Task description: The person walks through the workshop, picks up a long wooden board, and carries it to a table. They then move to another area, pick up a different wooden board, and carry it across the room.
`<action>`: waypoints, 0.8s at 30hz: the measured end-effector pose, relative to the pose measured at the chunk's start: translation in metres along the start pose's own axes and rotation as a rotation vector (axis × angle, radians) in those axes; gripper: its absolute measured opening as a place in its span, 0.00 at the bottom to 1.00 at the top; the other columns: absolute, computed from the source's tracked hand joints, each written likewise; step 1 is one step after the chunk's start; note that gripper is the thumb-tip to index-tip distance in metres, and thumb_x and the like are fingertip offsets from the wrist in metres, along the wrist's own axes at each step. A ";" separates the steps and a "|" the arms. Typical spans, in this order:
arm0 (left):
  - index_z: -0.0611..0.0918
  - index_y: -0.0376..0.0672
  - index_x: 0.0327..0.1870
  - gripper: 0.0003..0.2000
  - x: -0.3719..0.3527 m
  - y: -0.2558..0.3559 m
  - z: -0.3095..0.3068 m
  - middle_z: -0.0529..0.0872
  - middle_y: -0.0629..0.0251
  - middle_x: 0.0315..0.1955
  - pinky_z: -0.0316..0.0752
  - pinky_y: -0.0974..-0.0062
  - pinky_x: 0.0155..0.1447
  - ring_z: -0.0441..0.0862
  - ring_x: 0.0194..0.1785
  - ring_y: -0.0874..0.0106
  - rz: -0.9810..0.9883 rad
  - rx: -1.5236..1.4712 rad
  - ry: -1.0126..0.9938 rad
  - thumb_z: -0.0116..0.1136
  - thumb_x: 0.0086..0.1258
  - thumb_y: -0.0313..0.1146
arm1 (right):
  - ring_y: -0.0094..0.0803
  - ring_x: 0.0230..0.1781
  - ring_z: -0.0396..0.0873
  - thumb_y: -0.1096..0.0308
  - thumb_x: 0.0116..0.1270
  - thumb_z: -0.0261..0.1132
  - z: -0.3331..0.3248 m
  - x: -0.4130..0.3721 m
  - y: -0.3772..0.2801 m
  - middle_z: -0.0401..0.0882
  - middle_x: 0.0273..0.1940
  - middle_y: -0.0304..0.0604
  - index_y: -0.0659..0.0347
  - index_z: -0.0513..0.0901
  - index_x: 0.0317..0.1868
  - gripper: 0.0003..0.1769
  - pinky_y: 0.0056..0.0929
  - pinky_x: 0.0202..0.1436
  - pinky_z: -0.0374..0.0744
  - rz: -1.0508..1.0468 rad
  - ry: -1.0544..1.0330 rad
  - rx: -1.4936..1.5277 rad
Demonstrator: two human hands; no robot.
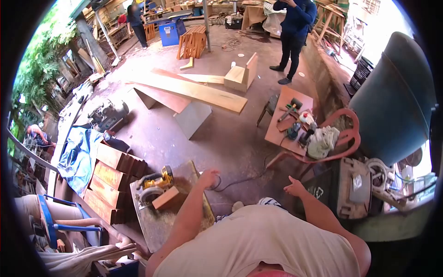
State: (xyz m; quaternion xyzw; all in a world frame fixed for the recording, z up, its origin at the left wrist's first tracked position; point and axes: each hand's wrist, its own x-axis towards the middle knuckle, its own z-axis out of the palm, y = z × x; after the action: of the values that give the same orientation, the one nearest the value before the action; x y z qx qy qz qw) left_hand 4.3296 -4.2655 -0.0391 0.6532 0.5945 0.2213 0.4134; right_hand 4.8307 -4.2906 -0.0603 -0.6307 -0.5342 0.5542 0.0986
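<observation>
My left hand hovers at the right side of a low wooden work board, its fingers loosely stretched out. A black cord loops just beside that hand and runs right over the floor; I see no grip on it. On the board rests a yellow circular saw with a short wood block against it. My right hand is held out over the floor below the red chair, fingers apart and nothing in them.
A long plank lies across a bench-like panel ahead. Tools cover a small table to the right. Stacked wood blocks and a compressor stand left. A large dark tank rises at right. Two people stand farther back.
</observation>
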 end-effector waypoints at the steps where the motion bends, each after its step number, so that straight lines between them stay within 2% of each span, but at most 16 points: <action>1: 0.79 0.44 0.48 0.21 0.021 0.010 -0.009 0.83 0.58 0.41 0.75 0.71 0.46 0.81 0.44 0.66 -0.003 0.001 0.010 0.53 0.49 0.20 | 0.27 0.30 0.81 0.77 0.58 0.58 -0.012 0.023 -0.019 0.84 0.38 0.46 0.61 0.41 0.71 0.45 0.23 0.31 0.78 0.020 0.002 0.031; 2: 0.80 0.43 0.47 0.20 0.047 0.018 -0.018 0.83 0.57 0.40 0.75 0.71 0.45 0.81 0.43 0.65 0.027 -0.156 0.051 0.52 0.49 0.21 | 0.27 0.30 0.81 0.77 0.58 0.58 -0.021 0.048 -0.037 0.84 0.38 0.46 0.61 0.41 0.71 0.45 0.23 0.31 0.78 0.010 0.000 0.026; 3: 0.80 0.43 0.46 0.19 0.075 0.020 -0.026 0.83 0.57 0.39 0.75 0.71 0.45 0.81 0.41 0.64 0.058 -0.313 0.087 0.52 0.50 0.22 | 0.29 0.30 0.81 0.75 0.60 0.58 -0.028 0.072 -0.050 0.83 0.37 0.46 0.61 0.48 0.70 0.40 0.26 0.32 0.78 -0.027 -0.037 -0.014; 4: 0.80 0.43 0.46 0.19 0.096 0.014 -0.030 0.83 0.57 0.39 0.75 0.71 0.45 0.81 0.41 0.64 0.057 -0.312 0.090 0.52 0.50 0.22 | 0.30 0.31 0.81 0.72 0.61 0.59 -0.036 0.097 -0.061 0.83 0.36 0.46 0.62 0.54 0.69 0.36 0.29 0.33 0.79 -0.065 -0.072 -0.053; 6: 0.81 0.43 0.43 0.16 0.116 -0.018 -0.032 0.83 0.56 0.39 0.75 0.70 0.44 0.81 0.38 0.62 -0.001 -0.101 0.093 0.51 0.51 0.23 | 0.30 0.30 0.81 0.72 0.60 0.60 -0.055 0.152 -0.086 0.83 0.34 0.46 0.62 0.56 0.68 0.36 0.29 0.33 0.78 -0.121 -0.128 -0.134; 8: 0.83 0.44 0.41 0.15 0.120 -0.083 -0.017 0.83 0.57 0.36 0.75 0.70 0.44 0.81 0.37 0.63 -0.263 -0.121 0.100 0.52 0.51 0.23 | 0.30 0.29 0.80 0.71 0.59 0.61 -0.075 0.214 -0.118 0.83 0.33 0.46 0.63 0.57 0.67 0.36 0.29 0.33 0.78 -0.174 -0.160 -0.236; 10: 0.84 0.46 0.39 0.15 0.101 -0.139 -0.006 0.83 0.57 0.32 0.75 0.70 0.44 0.81 0.37 0.64 -0.097 -0.007 0.115 0.53 0.49 0.23 | 0.30 0.28 0.80 0.70 0.59 0.62 -0.096 0.271 -0.153 0.83 0.31 0.45 0.63 0.58 0.66 0.36 0.29 0.33 0.78 -0.196 -0.188 -0.335; 12: 0.84 0.46 0.38 0.15 0.074 -0.167 0.002 0.83 0.60 0.27 0.76 0.71 0.41 0.81 0.36 0.69 -0.543 0.024 0.058 0.55 0.48 0.23 | 0.30 0.27 0.80 0.69 0.58 0.63 -0.115 0.323 -0.191 0.83 0.29 0.45 0.64 0.60 0.66 0.36 0.29 0.32 0.78 -0.206 -0.210 -0.434; 13: 0.84 0.46 0.38 0.15 0.078 -0.157 -0.009 0.83 0.60 0.27 0.76 0.71 0.41 0.81 0.36 0.69 -0.563 0.023 0.061 0.55 0.48 0.23 | 0.30 0.26 0.80 0.68 0.57 0.64 -0.121 0.341 -0.210 0.83 0.29 0.45 0.64 0.60 0.65 0.36 0.29 0.32 0.78 -0.210 -0.218 -0.480; 17: 0.84 0.42 0.38 0.15 0.081 -0.092 -0.027 0.81 0.67 0.24 0.77 0.73 0.34 0.80 0.27 0.74 -0.785 -0.488 0.278 0.60 0.45 0.22 | 0.30 0.24 0.79 0.67 0.56 0.66 -0.145 0.401 -0.291 0.82 0.25 0.44 0.66 0.63 0.64 0.36 0.29 0.32 0.77 -0.170 -0.254 -0.588; 18: 0.83 0.41 0.39 0.14 0.090 -0.130 -0.014 0.82 0.63 0.23 0.78 0.73 0.32 0.81 0.26 0.69 -0.734 -0.368 0.240 0.58 0.49 0.22 | 0.30 0.20 0.78 0.69 0.53 0.67 -0.145 0.429 -0.295 0.82 0.25 0.47 0.65 0.54 0.68 0.44 0.26 0.26 0.76 -0.194 -0.239 -0.485; 19: 0.83 0.41 0.39 0.14 0.119 -0.131 -0.022 0.82 0.63 0.23 0.78 0.73 0.32 0.81 0.26 0.69 -0.741 -0.383 0.256 0.58 0.49 0.22 | 0.30 0.20 0.78 0.69 0.53 0.67 -0.151 0.464 -0.304 0.82 0.25 0.47 0.65 0.54 0.68 0.44 0.26 0.26 0.76 -0.202 -0.251 -0.503; 21: 0.83 0.40 0.39 0.12 0.154 -0.137 -0.039 0.83 0.57 0.25 0.78 0.69 0.36 0.83 0.30 0.64 -0.658 -0.181 0.280 0.55 0.54 0.24 | 0.28 0.22 0.79 0.70 0.53 0.67 -0.150 0.511 -0.307 0.82 0.26 0.46 0.66 0.54 0.68 0.43 0.25 0.27 0.77 -0.302 -0.294 -0.318; 22: 0.83 0.40 0.40 0.12 0.174 -0.171 -0.036 0.84 0.55 0.29 0.78 0.67 0.40 0.83 0.35 0.62 -0.690 -0.185 0.270 0.54 0.55 0.26 | 0.30 0.26 0.81 0.74 0.51 0.65 -0.151 0.525 -0.326 0.82 0.27 0.47 0.67 0.58 0.66 0.40 0.27 0.31 0.78 -0.335 -0.236 -0.522; 23: 0.82 0.40 0.41 0.12 0.205 -0.208 -0.040 0.84 0.52 0.33 0.77 0.66 0.44 0.83 0.39 0.60 -0.709 -0.187 0.271 0.53 0.57 0.28 | 0.30 0.26 0.81 0.74 0.51 0.65 -0.153 0.537 -0.350 0.82 0.27 0.47 0.67 0.58 0.66 0.40 0.27 0.31 0.78 -0.355 -0.242 -0.532; 24: 0.81 0.40 0.43 0.13 0.234 -0.204 -0.063 0.84 0.52 0.36 0.75 0.66 0.48 0.81 0.43 0.60 -0.670 -0.094 0.272 0.52 0.58 0.30 | 0.30 0.27 0.81 0.74 0.51 0.65 -0.158 0.540 -0.365 0.83 0.28 0.47 0.67 0.59 0.66 0.40 0.26 0.32 0.78 -0.291 -0.274 -0.429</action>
State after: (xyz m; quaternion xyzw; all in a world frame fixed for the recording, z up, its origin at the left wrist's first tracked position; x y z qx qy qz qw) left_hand 4.2050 -4.0333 -0.2145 0.3670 0.8143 0.1856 0.4097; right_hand 4.6514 -3.6442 -0.0613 -0.4733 -0.7322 0.4887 -0.0314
